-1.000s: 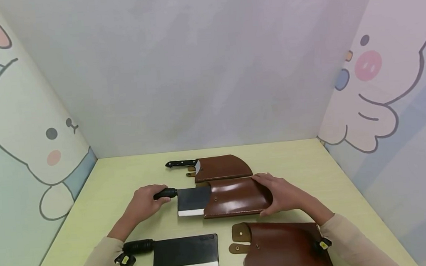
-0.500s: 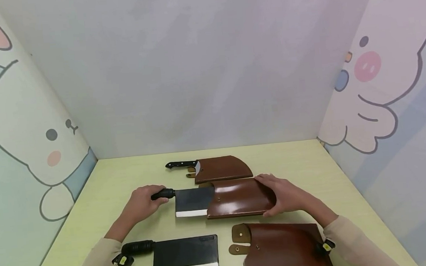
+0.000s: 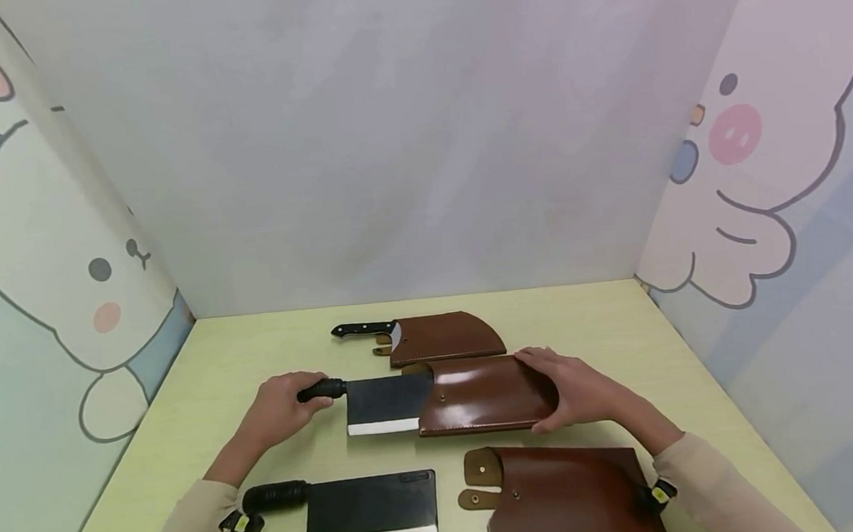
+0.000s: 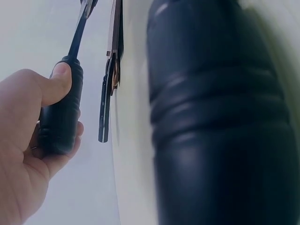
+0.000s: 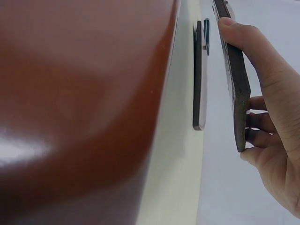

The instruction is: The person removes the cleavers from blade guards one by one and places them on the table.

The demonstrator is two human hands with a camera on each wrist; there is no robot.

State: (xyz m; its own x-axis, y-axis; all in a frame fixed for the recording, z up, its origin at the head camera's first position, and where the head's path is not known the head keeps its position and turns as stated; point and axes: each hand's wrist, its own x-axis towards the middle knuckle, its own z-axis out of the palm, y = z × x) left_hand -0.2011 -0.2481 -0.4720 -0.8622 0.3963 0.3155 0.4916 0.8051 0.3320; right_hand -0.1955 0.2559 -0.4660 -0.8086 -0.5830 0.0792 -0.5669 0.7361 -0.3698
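Observation:
A cleaver with a black handle and a pale cutting edge sits partly inside a glossy brown leather sheath, in the middle of the head view. My left hand grips the cleaver's handle, thumb along it in the left wrist view. At the other side, my right hand holds the closed end of the sheath between thumb and fingers. In the right wrist view the sheath is seen edge-on, raised off the table. The front of the blade is hidden in the leather.
A second cleaver lies bare at the front left, close under my left wrist. Another brown sheath with unfastened straps lies front right, beneath my right wrist. Behind, a black-handled knife rests in a curved sheath on the yellow table.
The cleaver has slid a little left and the held sheath a little right, so more of the blade shows. The things lying on the table stay put.

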